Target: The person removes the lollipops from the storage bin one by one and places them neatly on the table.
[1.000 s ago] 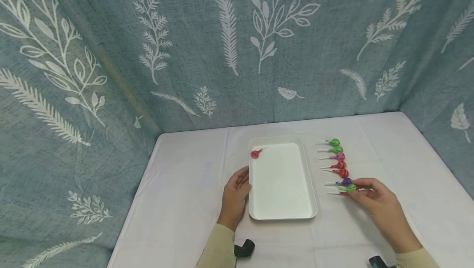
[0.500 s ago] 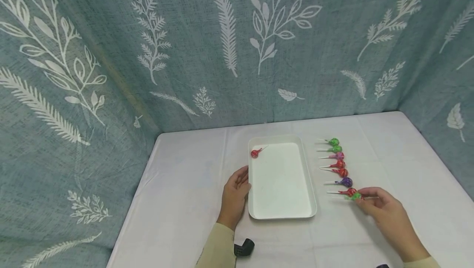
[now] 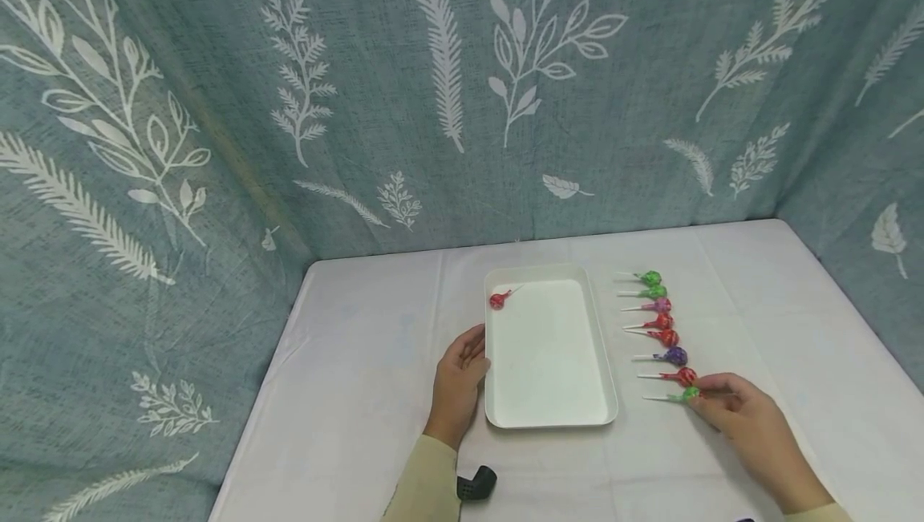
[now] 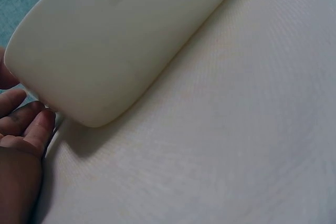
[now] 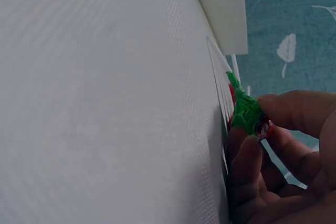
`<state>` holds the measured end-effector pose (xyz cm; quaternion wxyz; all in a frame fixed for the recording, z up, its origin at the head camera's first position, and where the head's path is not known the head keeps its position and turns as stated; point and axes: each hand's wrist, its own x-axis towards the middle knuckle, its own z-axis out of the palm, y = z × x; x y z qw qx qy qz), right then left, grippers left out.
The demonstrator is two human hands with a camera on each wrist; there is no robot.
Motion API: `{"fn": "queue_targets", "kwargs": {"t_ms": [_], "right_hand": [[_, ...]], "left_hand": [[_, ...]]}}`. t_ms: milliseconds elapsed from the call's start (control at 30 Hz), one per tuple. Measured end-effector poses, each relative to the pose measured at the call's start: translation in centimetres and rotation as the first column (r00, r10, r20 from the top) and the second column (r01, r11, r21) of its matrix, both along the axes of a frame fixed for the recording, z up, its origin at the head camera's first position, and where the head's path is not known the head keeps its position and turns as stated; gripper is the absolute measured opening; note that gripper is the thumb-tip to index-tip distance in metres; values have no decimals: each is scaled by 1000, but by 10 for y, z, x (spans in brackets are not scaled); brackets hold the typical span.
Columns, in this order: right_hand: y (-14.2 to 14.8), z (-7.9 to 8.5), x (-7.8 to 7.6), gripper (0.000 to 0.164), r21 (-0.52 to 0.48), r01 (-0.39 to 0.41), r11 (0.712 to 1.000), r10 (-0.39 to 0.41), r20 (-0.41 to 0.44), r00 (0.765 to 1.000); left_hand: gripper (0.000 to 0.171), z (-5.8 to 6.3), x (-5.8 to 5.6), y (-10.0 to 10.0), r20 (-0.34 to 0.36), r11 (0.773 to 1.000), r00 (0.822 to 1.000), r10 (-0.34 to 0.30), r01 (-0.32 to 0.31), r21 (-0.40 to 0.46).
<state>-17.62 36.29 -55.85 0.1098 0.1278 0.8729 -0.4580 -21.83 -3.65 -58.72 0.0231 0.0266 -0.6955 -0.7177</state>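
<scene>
My right hand point(image 3: 747, 418) pinches the wrapped head of a green lollipop point(image 5: 245, 111) between thumb and fingers. It lies at the near end of a lollipop row, its white stick pointing left. Just beyond it is a red lollipop point(image 3: 684, 376), then a purple one point(image 3: 675, 356). My left hand point(image 3: 456, 382) rests against the outer left wall of a shallow white tray point(image 3: 609, 378), fingers relaxed. In the left wrist view its fingertips point(image 4: 44, 121) are right at the tray's edge. One red lollipop point(image 3: 498, 300) lies inside, at the tray's far left corner.
Farther up the row are two red lollipops, a pink one point(image 3: 660, 306) and two green ones point(image 3: 653, 292). A white cloth point(image 3: 368, 362) covers the table. Teal leaf-patterned curtains point(image 3: 462, 105) stand behind and at both sides. A black device point(image 3: 476, 483) sits by the left sleeve.
My right hand has brought the green lollipop toward me, past the purple and red ones, to the row's near end. My left hand and the tray have stayed put.
</scene>
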Motion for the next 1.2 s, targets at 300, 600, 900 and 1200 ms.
{"fn": "queue_targets", "kwargs": {"t_ms": [300, 600, 900, 1200], "right_hand": [[-5, 1, 1, 39, 48, -25, 999, 26, -30, 999], [-7, -1, 3, 37, 50, -12, 999, 16, -79, 997], [-9, -3, 6, 39, 59, 3, 998, 1, -81, 997], [-10, -3, 12, 41, 56, 14, 998, -9, -76, 997]], "left_hand": [[52, 0, 0, 0, -13, 1000, 1000, -6, 7, 9], [52, -3, 0, -2, -31, 1000, 999, -15, 15, 4], [52, -5, 1, -4, -39, 1000, 999, -19, 19, 6], [52, -6, 4, -7, -37, 999, 999, -30, 31, 15]]}}
